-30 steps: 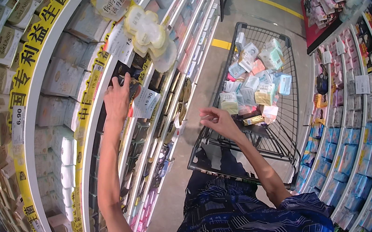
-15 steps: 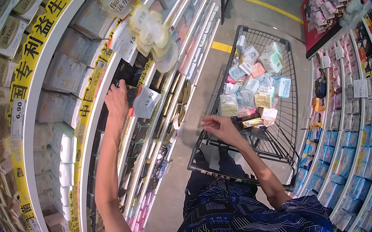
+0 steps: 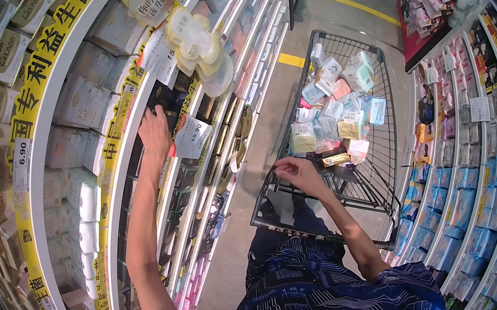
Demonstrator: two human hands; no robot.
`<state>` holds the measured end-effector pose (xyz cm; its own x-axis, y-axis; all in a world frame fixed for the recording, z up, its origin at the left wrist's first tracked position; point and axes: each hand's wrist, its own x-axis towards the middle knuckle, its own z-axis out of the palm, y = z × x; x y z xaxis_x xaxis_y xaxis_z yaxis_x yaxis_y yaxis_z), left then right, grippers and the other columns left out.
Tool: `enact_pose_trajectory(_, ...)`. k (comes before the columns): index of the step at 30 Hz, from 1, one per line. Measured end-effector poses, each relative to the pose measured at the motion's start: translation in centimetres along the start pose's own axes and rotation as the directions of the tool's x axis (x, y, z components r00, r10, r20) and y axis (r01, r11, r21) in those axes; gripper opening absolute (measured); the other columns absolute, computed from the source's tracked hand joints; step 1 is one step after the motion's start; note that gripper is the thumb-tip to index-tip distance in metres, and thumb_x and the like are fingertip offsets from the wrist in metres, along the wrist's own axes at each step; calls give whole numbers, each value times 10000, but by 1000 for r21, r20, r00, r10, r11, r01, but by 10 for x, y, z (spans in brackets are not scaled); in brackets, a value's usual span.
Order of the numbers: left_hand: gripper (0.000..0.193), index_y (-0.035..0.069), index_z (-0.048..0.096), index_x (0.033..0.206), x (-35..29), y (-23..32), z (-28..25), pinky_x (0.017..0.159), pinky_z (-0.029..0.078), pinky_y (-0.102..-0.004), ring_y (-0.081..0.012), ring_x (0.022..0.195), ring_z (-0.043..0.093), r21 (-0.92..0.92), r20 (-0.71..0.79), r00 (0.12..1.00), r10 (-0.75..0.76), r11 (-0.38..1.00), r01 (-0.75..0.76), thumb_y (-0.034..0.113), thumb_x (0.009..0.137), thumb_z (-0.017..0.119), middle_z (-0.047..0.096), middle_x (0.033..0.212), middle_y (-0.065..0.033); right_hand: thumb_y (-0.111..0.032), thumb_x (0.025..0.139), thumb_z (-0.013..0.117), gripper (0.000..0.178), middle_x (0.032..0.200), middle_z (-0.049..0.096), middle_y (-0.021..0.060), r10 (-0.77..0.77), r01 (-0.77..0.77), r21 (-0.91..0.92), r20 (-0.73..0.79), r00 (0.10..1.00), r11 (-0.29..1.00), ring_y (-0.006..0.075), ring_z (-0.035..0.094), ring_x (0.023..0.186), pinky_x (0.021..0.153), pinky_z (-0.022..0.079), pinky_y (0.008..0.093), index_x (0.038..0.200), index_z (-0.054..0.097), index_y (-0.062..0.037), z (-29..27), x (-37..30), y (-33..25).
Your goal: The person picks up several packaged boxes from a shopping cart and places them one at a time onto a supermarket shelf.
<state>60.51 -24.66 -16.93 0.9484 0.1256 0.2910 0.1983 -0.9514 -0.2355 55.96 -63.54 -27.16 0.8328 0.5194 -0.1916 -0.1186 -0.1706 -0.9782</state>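
Two hands are working in a shop aisle. In the upper left of the frame, the left hand (image 3: 154, 130) is reaching into a shelf (image 3: 124, 118), fingers curling around a dark packet (image 3: 165, 100). At centre, the right hand (image 3: 296, 172) is resting, loosely curled and empty, over the cart (image 3: 333, 37). Picking seems underway; lifting the packet free looks next.

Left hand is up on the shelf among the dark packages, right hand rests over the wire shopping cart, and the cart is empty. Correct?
Not quite: the black wire shopping cart is not empty. The head view shows it loaded with pastel-coloured soft packets. The rest holds: the left hand is up among the dark packages on the shelf, and the right hand is over the cart's near end.
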Motion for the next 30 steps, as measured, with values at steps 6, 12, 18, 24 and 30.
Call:
enact_pose_trajectory(6,300,1,544,1020,6,-11,-5,767,520,-470,-405,961,607,-44,309,951,4,999,10,-39,729,605,568,1004,-257,-151,861,701,298,886,707,82,-6,6,15,15,1000,1000,107,639,745,686,517,257,1100,662,23,4,-2,-1)
enact_pose_trajectory(12,414,8,544,1144,8,-10,-2,876,501,-465,-418,1054,590,30,259,963,74,996,-85,-34,737,607,563,1136,-286,-141,869,690,282,888,711,87,-12,12,42,0,1000,999,118,664,767,686,527,263,1096,661,24,0,-8,-2)
enact_pose_trajectory(18,445,16,549,1160,-4,-13,12,905,494,-452,-411,1092,569,6,71,992,106,994,-107,30,730,665,543,1226,-244,-143,864,689,271,871,718,114,38,-42,-38,-92,995,998,137,686,781,717,541,274,1082,663,18,-16,-19,11)
enact_pose_trajectory(24,569,6,496,1276,-2,-12,11,961,462,-457,-424,1166,519,82,170,982,84,992,-99,59,745,693,496,1310,-266,-132,866,693,251,896,708,83,44,-43,8,-102,994,999,109,657,804,734,527,260,1069,665,13,-49,-38,42)
enact_pose_trajectory(30,753,56,372,1434,-5,-2,-7,1016,415,-460,-433,1229,462,-16,152,987,46,999,-44,53,755,698,443,1371,-258,-102,805,694,205,812,703,139,145,-331,-270,-535,833,904,241,694,745,680,530,335,988,695,-10,-144,-33,111)
